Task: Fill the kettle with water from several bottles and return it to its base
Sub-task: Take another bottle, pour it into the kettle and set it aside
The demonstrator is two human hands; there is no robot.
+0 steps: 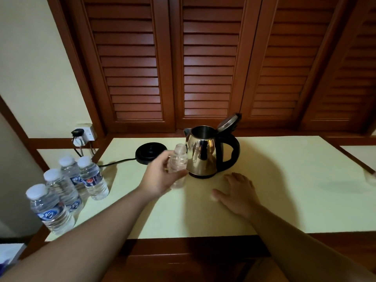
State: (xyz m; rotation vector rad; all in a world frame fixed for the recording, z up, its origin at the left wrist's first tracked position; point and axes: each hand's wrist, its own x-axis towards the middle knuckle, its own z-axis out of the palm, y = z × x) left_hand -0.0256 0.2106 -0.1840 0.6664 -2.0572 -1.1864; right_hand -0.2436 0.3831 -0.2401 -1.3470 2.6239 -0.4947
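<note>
Left hand [160, 178] grips uncapped bottle [178, 165] upright beside kettle [205, 151], lid up. Right hand [239, 192] flat on bench [295, 190], fingers spread. Base [149, 152] near back edge; four capped bottles [67, 190] crowd left edge.

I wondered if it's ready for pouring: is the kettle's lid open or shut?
Open. The lid is tipped up and back above the handle, and the kettle shows its dark mouth. It stands on the table, off its base.

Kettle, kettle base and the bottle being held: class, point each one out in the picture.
kettle [201, 157], head view, on its shiny steel body.
kettle base [150, 152], head view, on its black top.
bottle [179, 159], head view, on its clear ribbed side, held in the left hand [160, 178].
</note>
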